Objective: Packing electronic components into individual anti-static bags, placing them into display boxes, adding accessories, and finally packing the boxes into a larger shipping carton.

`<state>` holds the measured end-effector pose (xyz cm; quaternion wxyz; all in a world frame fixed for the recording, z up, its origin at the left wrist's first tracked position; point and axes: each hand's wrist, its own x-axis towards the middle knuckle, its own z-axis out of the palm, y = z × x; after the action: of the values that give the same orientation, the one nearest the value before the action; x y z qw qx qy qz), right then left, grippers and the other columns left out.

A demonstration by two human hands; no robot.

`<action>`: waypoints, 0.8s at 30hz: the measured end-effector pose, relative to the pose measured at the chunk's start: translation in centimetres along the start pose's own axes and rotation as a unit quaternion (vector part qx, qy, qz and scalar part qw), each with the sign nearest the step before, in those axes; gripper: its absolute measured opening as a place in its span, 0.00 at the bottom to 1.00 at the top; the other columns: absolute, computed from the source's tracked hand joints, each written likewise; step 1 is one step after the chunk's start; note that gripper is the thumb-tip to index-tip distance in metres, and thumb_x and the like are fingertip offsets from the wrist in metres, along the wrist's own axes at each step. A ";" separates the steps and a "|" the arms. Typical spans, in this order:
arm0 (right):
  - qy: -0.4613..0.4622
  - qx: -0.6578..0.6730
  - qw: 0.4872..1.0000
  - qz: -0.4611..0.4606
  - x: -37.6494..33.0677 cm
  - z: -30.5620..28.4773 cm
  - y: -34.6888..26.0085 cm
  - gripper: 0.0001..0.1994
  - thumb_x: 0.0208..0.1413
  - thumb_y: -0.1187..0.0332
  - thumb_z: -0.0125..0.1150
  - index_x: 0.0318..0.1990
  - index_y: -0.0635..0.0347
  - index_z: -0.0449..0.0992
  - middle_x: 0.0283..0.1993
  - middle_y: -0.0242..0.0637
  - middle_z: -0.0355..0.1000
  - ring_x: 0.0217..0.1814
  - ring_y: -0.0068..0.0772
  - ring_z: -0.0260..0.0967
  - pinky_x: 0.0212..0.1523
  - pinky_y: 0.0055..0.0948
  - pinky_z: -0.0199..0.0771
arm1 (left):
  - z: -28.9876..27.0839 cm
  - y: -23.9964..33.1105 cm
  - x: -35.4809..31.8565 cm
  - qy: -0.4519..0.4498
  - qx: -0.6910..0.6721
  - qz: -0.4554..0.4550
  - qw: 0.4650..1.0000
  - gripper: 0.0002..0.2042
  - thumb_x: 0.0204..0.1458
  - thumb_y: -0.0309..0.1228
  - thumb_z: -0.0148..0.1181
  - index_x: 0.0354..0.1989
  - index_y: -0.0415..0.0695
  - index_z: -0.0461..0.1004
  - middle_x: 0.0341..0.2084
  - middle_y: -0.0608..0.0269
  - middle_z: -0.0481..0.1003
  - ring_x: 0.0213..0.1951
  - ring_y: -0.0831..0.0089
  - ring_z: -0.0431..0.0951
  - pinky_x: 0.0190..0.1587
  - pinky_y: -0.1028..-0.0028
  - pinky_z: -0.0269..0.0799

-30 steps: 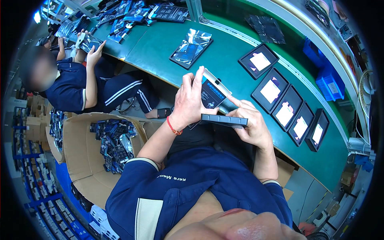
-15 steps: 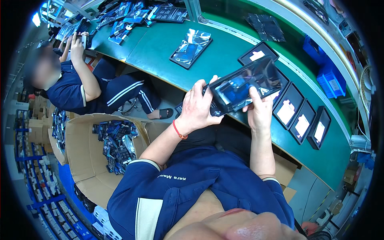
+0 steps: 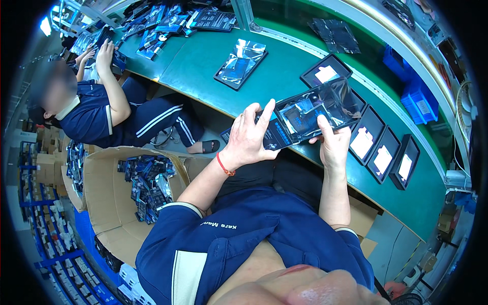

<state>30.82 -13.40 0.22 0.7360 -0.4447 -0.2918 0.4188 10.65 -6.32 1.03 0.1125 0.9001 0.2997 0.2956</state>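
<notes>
My left hand (image 3: 245,136) grips the left end of a dark printed package (image 3: 277,135) with blue lettering, thumb below and fingers above. At the package's right side is a shallow black tray with glossy clear film (image 3: 305,114) over a dark item. My right hand (image 3: 333,145) pinches the near edge of this tray, its thumb on top of the film. Whether the tray sits inside the package or overlaps it, I cannot tell. Both are held in the air over the bench's near edge.
On the green bench (image 3: 195,63) lie a filled tray (image 3: 241,63) and several open black trays (image 3: 367,134) with white-pink cards. Printed packages (image 3: 162,23) pile up at the far left. A carton (image 3: 109,198) of packages stands left of me; a co-worker (image 3: 89,109) sits beyond it.
The tray has turned flatter and shifted slightly right, and more of the printed package shows beside my left hand. The co-worker's hands have moved at the far left.
</notes>
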 end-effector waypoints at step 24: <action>-0.087 -0.004 0.983 0.159 0.6 1.5 0.5 0.21 0.47 0.74 0.67 0.50 0.63 0.71 0.46 0.34 0.74 0.47 0.25 0.70 0.52 0.27 0.68 | 1.6 1.0 -0.3 0.006 0.013 -0.086 0.996 0.57 0.21 0.43 0.73 0.66 0.38 0.48 0.46 0.43 0.60 0.46 0.48 0.68 0.47 0.59 0.69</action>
<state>29.71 -12.09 0.46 0.6302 -0.4498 -0.2819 0.5666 11.91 -7.35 0.05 0.1235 0.8706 0.3804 0.2864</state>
